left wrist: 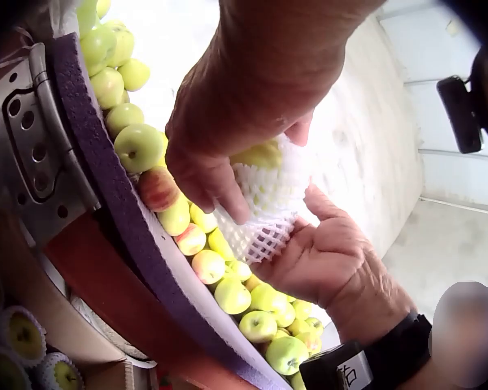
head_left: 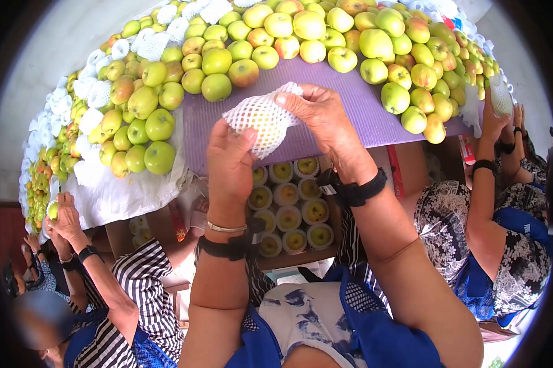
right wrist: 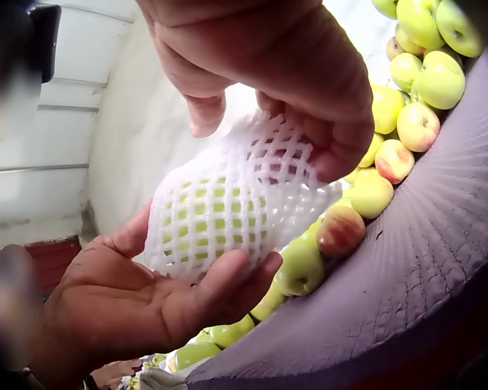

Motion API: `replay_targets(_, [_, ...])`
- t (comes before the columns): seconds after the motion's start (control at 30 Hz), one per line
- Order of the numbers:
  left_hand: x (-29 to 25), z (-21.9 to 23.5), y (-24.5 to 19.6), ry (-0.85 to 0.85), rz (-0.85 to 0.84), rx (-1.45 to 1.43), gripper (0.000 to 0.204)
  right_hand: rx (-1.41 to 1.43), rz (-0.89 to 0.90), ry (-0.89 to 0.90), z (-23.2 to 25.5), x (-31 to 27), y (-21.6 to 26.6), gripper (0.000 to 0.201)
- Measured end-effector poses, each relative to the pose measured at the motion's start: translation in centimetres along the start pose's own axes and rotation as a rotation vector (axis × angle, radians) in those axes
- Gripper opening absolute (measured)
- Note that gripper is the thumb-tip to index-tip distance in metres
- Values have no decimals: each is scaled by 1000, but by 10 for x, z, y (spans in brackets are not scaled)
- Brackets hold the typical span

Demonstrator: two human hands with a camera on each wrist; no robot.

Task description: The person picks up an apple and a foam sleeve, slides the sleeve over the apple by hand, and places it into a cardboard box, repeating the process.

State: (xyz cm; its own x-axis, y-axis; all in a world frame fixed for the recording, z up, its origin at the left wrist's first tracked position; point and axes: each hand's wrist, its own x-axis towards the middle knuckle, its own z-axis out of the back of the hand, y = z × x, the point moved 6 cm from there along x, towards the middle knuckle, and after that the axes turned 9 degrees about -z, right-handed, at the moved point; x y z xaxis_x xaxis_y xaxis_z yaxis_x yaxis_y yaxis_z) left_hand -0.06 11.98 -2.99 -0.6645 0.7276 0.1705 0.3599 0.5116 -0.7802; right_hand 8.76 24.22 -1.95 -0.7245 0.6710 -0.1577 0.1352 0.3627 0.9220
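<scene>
A green-yellow apple (left wrist: 260, 154) sits inside a white foam net sleeve (head_left: 261, 126) above the purple ribbed mat (head_left: 325, 92). My left hand (head_left: 230, 165) holds the wrapped apple, thumb on the near side and fingers around the far side. The sleeve's loose end, with no apple in it, is pinched by my right hand (head_left: 328, 119) between thumb and fingers. In the right wrist view, the netting (right wrist: 211, 219) is stretched around the apple, which rests in the left palm (right wrist: 122, 301). Green skin shows through the mesh.
Loose apples (head_left: 307, 26) are heaped along the mat's far edge and both sides. White foam nets (head_left: 150, 46) lie among those on the left. Below the mat, a box holds rows of netted apples (head_left: 288, 218). Other people's hands (head_left: 68, 221) work at either side.
</scene>
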Motion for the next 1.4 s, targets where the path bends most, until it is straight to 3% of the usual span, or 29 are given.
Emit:
replay_targets(0.23, [-2, -5, 1, -32, 29, -38, 41, 107, 48, 68, -9, -4, 3, 22])
replay_targets(0.33, [-3, 0, 4, -19, 43, 17, 41, 44, 55, -5, -8, -6, 2, 18])
replay_targets(0.43, [-5, -1, 3, -44, 58, 76, 41, -206, 162, -141, -7, -4, 1, 17])
replay_targets(0.53, [-6, -3, 4, -71, 46, 120, 40, -581, 584, -234, -15, -15, 12, 18])
replay_targets(0.67, [-8, 0, 2, -133, 41, 162, 35, -763, 694, -188, -35, -27, 16, 18])
replay_targets(0.87, [-1, 18, 0, -198, -24, -40, 32, -980, 968, -97, -60, -41, 11, 18])
replay_targets(0.93, [3, 31, 10, -139, -4, -199, 33, -1008, 1058, -102, -67, -48, 9, 18])
replay_targets(1.17, [2, 29, 21, -141, 110, -553, 40, -983, 1169, -161, -69, -55, 3, 20])
replay_targets(1.27, [3, 27, 20, -34, 96, -650, 43, -978, 1167, -162, -69, -57, 5, 20])
replay_targets(1.4, [4, 23, 15, -33, 76, -661, 47, -932, 1173, -156, -70, -56, 5, 19])
